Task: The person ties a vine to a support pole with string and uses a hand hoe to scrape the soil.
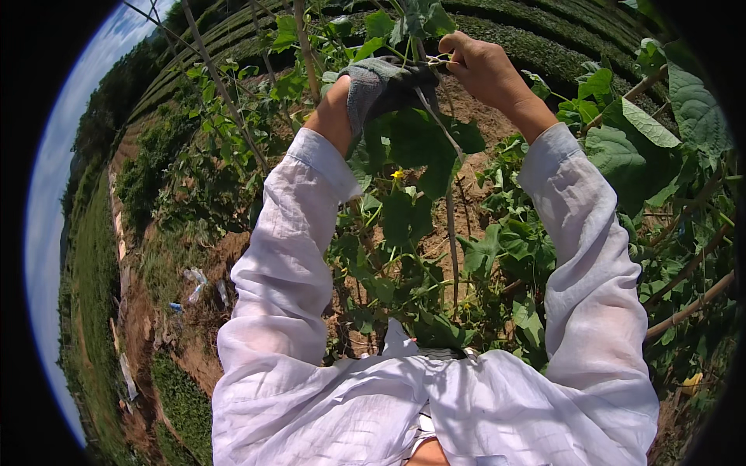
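My left hand [390, 84], in a grey and black knit work glove, is raised at the top centre, around a climbing vine's stem beside a thin stake [451, 233]. A pale strip of tie [431, 108] hangs down from the glove. Just to the right, my bare right hand [478, 67] pinches a thin pale strand between thumb and curled fingers. The strand runs across to the glove. Broad green leaves [419, 145] hang below the glove, with a yellow flower [398, 174] lower down. The glove's fingertips are partly hidden in shade and leaves.
Wooden poles [221, 87] with vines lean at the upper left. More leafy vines [623, 151] and slanting poles [693, 303] stand close on the right. Plastic litter [195, 285] lies on bare soil at the left. Crop rows [524, 41] run behind.
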Motion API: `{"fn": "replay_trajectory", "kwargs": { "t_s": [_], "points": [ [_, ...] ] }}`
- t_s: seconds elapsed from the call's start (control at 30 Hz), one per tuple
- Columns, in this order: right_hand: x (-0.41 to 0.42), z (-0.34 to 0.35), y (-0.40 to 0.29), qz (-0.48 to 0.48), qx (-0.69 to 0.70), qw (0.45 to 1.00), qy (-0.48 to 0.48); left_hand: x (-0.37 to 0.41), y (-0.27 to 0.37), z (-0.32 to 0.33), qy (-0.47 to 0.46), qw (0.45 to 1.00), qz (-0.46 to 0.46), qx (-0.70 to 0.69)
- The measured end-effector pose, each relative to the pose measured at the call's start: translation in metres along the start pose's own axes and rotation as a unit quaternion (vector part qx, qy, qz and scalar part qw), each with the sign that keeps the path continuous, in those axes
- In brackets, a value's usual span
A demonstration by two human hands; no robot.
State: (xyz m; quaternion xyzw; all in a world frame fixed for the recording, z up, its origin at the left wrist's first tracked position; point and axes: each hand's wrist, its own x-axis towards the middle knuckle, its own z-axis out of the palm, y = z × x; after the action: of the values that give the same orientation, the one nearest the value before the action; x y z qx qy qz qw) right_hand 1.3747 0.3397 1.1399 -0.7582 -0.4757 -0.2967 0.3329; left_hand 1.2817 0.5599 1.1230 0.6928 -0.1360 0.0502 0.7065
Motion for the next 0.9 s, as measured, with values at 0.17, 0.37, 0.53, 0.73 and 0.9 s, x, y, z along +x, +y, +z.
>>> {"fn": "replay_trajectory", "kwargs": {
  "t_s": [0.17, 0.37, 0.53, 0.73, 0.9],
  "points": [
    [-0.004, 0.002, 0.014, -0.042, -0.101, 0.994, -0.004, 0.022, 0.022, 0.012, -0.063, 0.927, -0.017, 0.369],
    [-0.020, 0.000, 0.022, 0.080, 0.047, 0.995, -0.040, 0.025, 0.000, 0.016, 0.005, 0.974, -0.015, 0.226],
    [-0.013, 0.002, -0.006, 0.093, 0.188, 0.978, 0.012, 0.014, 0.012, 0.010, 0.035, 0.952, -0.016, 0.304],
    [-0.017, 0.015, -0.024, 0.118, 0.416, 0.901, 0.035, -0.002, 0.003, 0.004, 0.062, 0.951, -0.039, 0.302],
    [-0.015, 0.023, -0.019, 0.093, 0.445, 0.890, 0.031, -0.009, 0.007, 0.000, 0.074, 0.944, -0.044, 0.318]
  ]
}}
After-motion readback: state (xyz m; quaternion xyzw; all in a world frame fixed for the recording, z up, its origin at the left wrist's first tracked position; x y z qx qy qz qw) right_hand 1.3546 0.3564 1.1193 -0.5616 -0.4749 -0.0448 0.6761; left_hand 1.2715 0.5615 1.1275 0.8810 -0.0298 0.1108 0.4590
